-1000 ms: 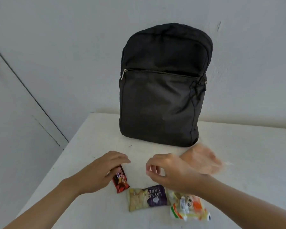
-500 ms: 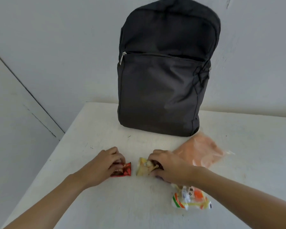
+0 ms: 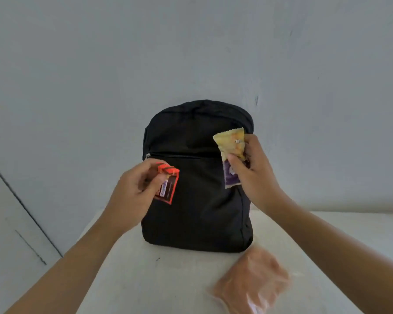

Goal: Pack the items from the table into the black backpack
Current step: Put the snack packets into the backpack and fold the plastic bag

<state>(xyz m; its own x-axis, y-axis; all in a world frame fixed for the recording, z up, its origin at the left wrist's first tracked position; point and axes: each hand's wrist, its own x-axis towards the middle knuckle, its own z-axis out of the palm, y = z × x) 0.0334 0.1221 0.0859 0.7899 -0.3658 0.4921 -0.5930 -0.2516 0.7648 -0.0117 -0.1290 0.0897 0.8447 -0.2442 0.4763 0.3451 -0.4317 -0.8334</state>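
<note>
We are holding two light, crinkly packs before the backpack [image 3: 197,214]: left hand [image 3: 132,193] fingers [image 3: 145,171] pinching the bar [image 3: 168,189] at its top end, right hand [image 3: 256,177] fingers [image 3: 236,165] pinching the soft, probably crushable cake [image 3: 230,141] mid-body.

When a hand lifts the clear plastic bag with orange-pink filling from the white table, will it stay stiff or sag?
The clear plastic bag with orange-pink filling probably sags, because it lies low and shapeless on the white table. Its shiny film may be slippery in a light pinch. Being flat, it seems unlikely to roll.
</note>
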